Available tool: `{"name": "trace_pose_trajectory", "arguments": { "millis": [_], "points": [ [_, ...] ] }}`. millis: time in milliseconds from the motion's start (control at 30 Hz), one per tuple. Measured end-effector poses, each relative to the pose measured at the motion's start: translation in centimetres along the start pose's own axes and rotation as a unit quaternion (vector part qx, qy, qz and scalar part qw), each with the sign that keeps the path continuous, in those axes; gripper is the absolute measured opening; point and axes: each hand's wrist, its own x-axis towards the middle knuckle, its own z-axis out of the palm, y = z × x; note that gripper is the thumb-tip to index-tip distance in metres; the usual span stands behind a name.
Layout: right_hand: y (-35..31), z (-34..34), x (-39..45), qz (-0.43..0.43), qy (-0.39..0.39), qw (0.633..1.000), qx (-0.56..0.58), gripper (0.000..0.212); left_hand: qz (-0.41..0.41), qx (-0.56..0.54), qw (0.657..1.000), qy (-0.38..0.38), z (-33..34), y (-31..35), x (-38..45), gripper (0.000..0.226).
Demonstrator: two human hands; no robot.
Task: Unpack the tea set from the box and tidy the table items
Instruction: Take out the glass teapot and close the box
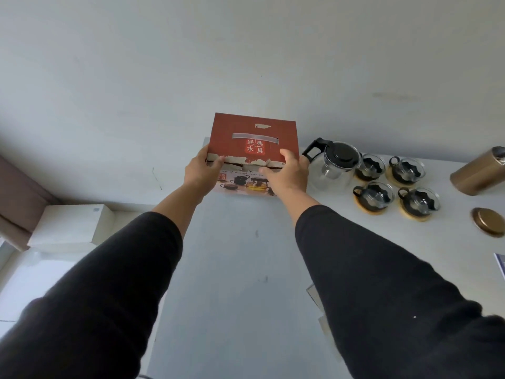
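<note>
box point(252, 149) sits at the table's point(240, 269) far edge by the wall, both hands point(200, 169) point(287, 173) clasping its torn lid, and a careless shove right could knock the glass teapot point(334, 165) just beside it.

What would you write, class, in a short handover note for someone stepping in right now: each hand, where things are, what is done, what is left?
Left hand: grip on the left end of the red box, fingers curled over its torn front edge.
Right hand: grip on the right end of the same edge.
The box stands at the back of the white table, against the wall.
Done: glass teapot and four glass cups already stand to its right.
Left: deal with the box; the gold tin lies on its side, its lid apart.
</note>
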Motion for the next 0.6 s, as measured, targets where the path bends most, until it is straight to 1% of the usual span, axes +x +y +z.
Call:
{"name": "trace_pose_trajectory", "arguments": {
  "millis": [133, 267, 600],
  "points": [
    [0.1, 1.2, 3.0, 0.003, -0.008, 1.0, -0.002, 0.065, -0.022, 0.015, 1.0, 0.008, 0.8, 0.2, 2.7, 0.048],
    [0.6, 2.1, 4.7, 0.005, -0.012, 1.0, -0.012, 0.065, -0.027, 0.028, 0.999, 0.007, 1.6, 0.1, 4.0, 0.046],
    [1.3, 2.5, 4.9, -0.007, -0.012, 0.999, -0.045, 0.066, -0.028, 0.009, 0.998, 0.049, 3.0, -0.6, 3.7, 0.048]
  ]
}}
